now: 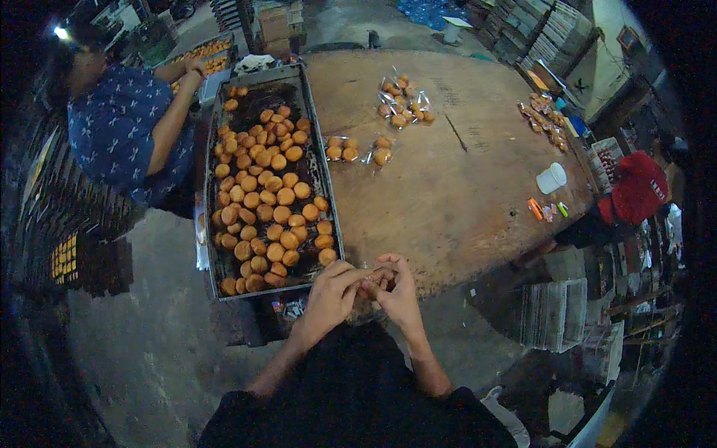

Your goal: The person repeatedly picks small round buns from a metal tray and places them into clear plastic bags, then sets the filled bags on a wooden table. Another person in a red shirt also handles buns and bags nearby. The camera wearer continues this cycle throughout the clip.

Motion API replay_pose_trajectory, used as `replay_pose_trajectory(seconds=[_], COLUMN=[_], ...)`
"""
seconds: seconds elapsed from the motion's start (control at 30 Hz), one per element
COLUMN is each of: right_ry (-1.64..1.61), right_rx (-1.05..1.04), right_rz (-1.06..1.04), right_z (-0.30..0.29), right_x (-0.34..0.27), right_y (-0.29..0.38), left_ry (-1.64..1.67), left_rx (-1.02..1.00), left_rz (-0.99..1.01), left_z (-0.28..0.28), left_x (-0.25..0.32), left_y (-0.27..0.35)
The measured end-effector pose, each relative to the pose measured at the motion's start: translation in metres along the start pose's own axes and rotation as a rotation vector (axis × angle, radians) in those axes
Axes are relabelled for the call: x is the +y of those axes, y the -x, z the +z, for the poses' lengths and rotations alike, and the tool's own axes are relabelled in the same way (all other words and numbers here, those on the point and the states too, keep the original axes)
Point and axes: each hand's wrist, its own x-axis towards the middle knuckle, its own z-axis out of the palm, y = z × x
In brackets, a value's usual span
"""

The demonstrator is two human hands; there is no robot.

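Note:
My left hand [335, 291] and my right hand [396, 291] meet at the near edge of the wooden table, their fingertips together around something small. What lies between the fingers is mostly hidden; it may be thin clear plastic. Left of my hands, a large dark metal tray [338, 224] holds many round golden-brown baked cakes [285, 196], some piled on others. Just beyond the tray's right rim lie two clear plastic bags of cakes [342, 149] [382, 151]. A group of filled clear bags [404, 101] rests farther back on the table.
A person in a patterned blue shirt [126, 129] stands left of the tray. Another in a red cap [641, 187] is at the right. A white cup [551, 178], an orange tool [535, 209] and more packed cakes [544, 120] sit on the table's right side. Crates [554, 313] stand below right.

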Motion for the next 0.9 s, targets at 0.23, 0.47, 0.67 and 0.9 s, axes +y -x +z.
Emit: replay_pose_trajectory(seconds=[0.23, 0.47, 0.67, 0.9], right_ry=[0.142, -0.003, -0.043, 0.48], right_rx=[-0.213, -0.197, -0.171, -0.545], right_rz=[0.123, 0.227, 0.394, 0.248], right_z=[-0.013, -0.005, 0.017, 0.039], right_x=[-0.002, 0.031, 0.04, 0.021], right_y=[0.008, 0.002, 0.005, 0.012], left_ry=[0.078, 0.144, -0.059, -0.031], left_rx=[0.042, 0.032, 0.069, 0.168], left_rz=[-0.062, -0.166, 0.058, -0.134], left_z=[-0.002, 0.0, -0.004, -0.022], left_x=[-0.015, -0.022, -0.051, -0.065], left_y=[0.016, 0.031, 0.059, 0.095])
